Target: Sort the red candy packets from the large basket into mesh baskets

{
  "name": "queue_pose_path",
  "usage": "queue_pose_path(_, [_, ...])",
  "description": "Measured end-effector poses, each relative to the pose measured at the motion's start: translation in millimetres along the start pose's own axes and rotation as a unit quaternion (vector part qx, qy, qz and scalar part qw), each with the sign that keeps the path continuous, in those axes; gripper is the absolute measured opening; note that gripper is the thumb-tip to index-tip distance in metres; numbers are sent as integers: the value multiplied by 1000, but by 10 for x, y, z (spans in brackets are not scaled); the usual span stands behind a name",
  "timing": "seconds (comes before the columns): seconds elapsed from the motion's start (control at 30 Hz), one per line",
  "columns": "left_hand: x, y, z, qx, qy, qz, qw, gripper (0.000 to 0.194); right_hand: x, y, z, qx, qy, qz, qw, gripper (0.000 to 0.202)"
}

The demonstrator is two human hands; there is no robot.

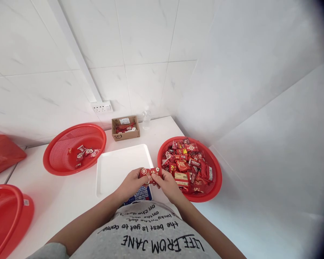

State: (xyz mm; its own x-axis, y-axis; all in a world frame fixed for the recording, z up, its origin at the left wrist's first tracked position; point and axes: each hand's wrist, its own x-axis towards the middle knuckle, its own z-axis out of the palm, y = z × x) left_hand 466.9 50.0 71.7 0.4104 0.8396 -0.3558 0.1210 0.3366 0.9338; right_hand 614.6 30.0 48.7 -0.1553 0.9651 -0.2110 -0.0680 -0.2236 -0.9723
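Observation:
Between my two hands is a small red packet (150, 172) with white flower prints, held over the front right edge of a white tray (118, 165). My left hand (133, 183) pinches its left end, and my right hand (166, 181) grips the right end, thumbs on top. A blue keypad (142, 194) shows partly under the hands. To the right, a red basket (217, 172) is heaped with red-wrapped packets (182, 165). At the left, another red basket (59, 154) holds several red and white packets (88, 152).
A small cardboard box (126, 135) with red packets stands near the wall, beside a clear bottle (146, 118). More red baskets (18, 216) are at the lower left, and a red bag (4, 153) lies at the far left. The table (164, 131) ends at the right.

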Motion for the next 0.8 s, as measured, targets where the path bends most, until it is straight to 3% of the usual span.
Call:
queue_pose_path(0.43, [-8, -8, 83, 6, 32, 37, 999, 9, -34, -34, 3, -26, -10, -24, 999, 30])
queue_pose_path(0.8, [-29, -19, 125, -79, 33, 5, 996, 11, -50, -32, 13, -31, 0, -22, 999, 26])
